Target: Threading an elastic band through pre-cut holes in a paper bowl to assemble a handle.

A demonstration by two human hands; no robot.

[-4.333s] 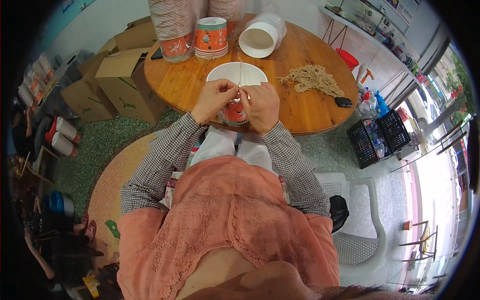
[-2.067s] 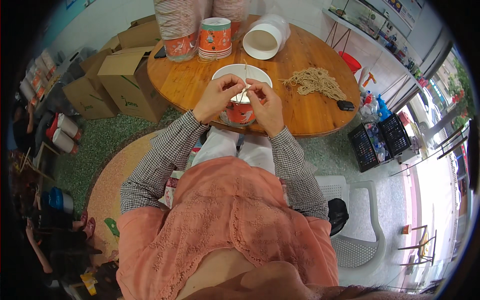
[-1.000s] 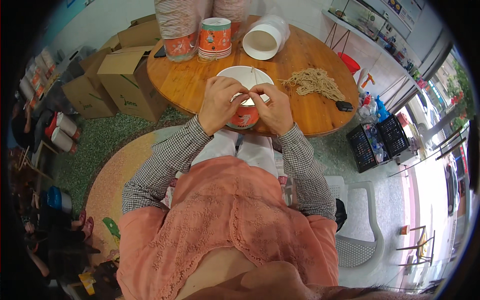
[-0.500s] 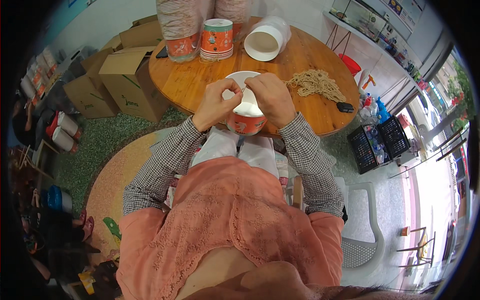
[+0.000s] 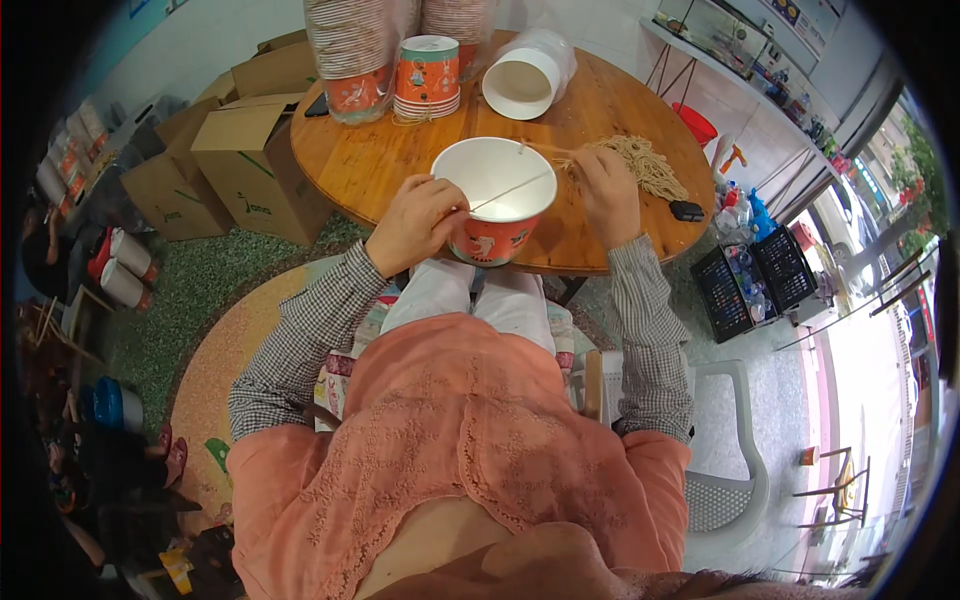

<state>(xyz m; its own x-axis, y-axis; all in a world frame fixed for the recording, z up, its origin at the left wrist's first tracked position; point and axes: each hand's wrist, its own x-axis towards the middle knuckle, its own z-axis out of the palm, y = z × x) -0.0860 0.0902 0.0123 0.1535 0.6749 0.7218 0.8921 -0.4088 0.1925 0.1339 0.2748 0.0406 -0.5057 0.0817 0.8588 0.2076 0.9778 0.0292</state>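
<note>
Presently left hand (image 5: pixel 418 222) pinches string (image 5: pixel 510 192) over bucket (image 5: pixel 488 243); right hand (image 5: pixel 606 192) blurred, cannot tell grip.

Left grip (image 5: pixel 420 218), right grip (image 5: pixel 610 195) apart

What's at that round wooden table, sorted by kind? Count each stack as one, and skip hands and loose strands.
Open tub in front: 1
Tall plastic-wrapped tub stacks: 2
Short orange-and-green tub stack: 1
White tub or tub stack lying on its side: 1
Heap of string: 1
Small dark objects: 2
Total: 8
</note>
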